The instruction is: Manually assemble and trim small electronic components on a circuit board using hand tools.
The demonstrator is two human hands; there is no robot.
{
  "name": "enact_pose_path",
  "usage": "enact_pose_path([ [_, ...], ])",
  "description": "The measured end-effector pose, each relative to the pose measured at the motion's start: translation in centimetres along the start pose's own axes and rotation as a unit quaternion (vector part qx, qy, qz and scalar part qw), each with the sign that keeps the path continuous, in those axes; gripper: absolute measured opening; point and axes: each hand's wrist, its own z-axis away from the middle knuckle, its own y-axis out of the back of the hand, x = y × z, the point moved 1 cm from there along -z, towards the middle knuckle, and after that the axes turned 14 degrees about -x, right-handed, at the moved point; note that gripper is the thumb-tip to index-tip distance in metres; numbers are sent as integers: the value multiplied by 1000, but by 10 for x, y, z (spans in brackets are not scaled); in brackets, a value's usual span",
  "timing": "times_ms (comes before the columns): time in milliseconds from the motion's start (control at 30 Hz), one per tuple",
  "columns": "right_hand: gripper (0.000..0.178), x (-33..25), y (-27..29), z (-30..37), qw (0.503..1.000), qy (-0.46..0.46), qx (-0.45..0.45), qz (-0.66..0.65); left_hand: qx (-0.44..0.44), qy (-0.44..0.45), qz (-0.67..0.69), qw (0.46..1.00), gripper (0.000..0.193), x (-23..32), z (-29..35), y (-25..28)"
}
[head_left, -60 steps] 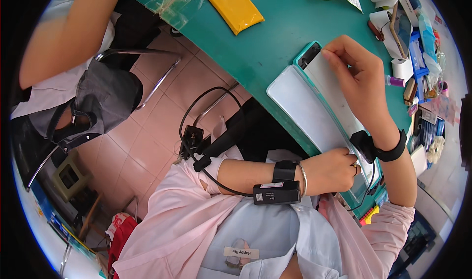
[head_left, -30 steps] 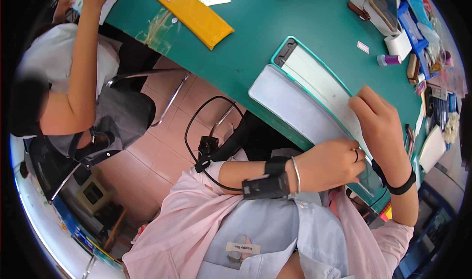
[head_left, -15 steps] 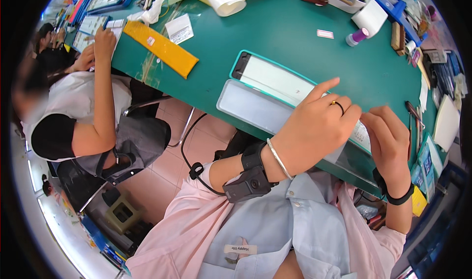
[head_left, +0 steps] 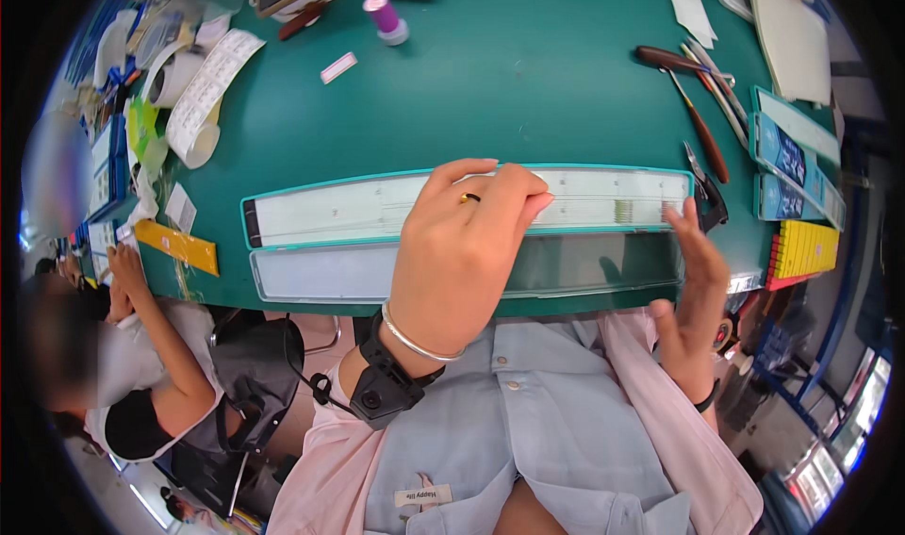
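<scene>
A green table [head_left: 452,111] fills most of the view, and along its near edge an open, long case [head_left: 320,216] with a teal rim lies with its long axis running left to right, across the person's body. The case's clear lid [head_left: 325,273] lies alongside it, on the near side. The left hand [head_left: 462,252] reaches over the middle of both, thumb and forefinger brought together above the case; whether anything thin is caught between them I cannot tell. The right hand [head_left: 699,295], slightly blurred, is by the right end of the case, its fingers and thumb spread apart, with nothing visible in its grasp. Pliers [head_left: 709,191] lie on the far right, just beside that end. A purple-capped bottle [head_left: 382,12] stands farther off to the left. Smallest, a bundle of thin greenish strands [head_left: 624,212] sits inside the case, right of the left hand's pinch and nearer the right fingertips.
</scene>
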Motion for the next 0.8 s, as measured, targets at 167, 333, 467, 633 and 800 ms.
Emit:
enact_pose_path([
  [167,68,3,-2,11,992,-20,25,123,1,-6,-10,1000,7,11,-10,-13],
  [333,72,16,-5,20,998,12,59,-3,9,-12,-17,1000,7,21,-16,-21],
  [467,68,17,1,16,999,30,33,22,27,-40,-63,997,9,24,-21,-26],
  [633,46,22,38,0,934,-63,130,327,18,-46,-77,996,11,25,-29,-34],
  [800,43,28,57,-18,935,-78,64,339,39,-52,-50,997,15,24,-36,-33],
])
